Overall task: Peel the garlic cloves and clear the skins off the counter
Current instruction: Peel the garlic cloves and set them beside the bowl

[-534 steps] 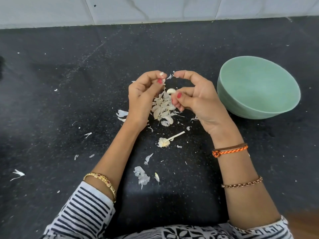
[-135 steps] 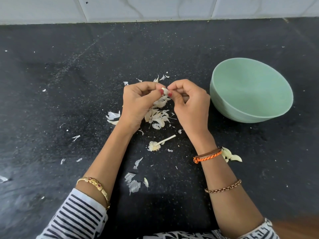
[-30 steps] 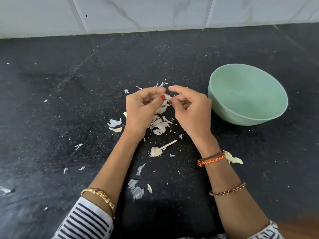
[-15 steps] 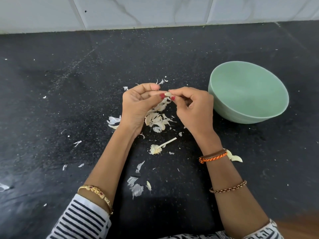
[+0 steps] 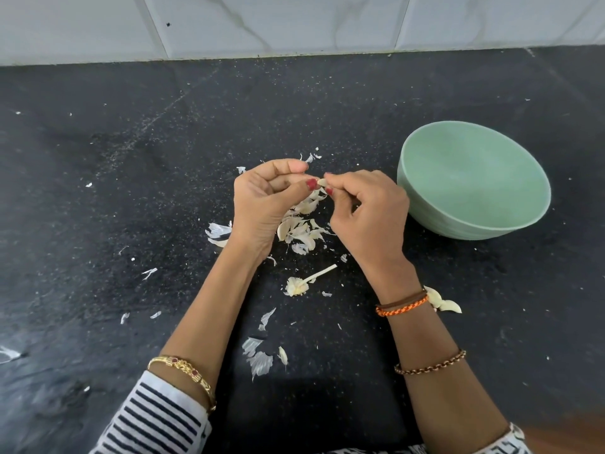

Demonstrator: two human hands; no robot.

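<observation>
Black speckled counter (image 5: pixel 131 191) below white tiled wall (image 5: pixel 294 21), skins (image 5: pixel 299 231) scattered centrally. I observe left hand (image 5: pixel 262 204) and right hand (image 5: pixel 370 217) both pinching one garlic clove (image 5: pixel 321 182) above them; green bowl (image 5: pixel 491 224) right.

Layout around the bowl (image 5: pixel 471 221)

On the counter (image 5: pixel 131 165), the skin pile (image 5: pixel 301 231) lies left of the bowl; the garlic stem (image 5: pixel 304 283) lies nearer the person than the pile; two cloves (image 5: pixel 442 303) lie before the bowl.

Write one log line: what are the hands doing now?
both hands pinch garlic clove | skins on counter
</observation>
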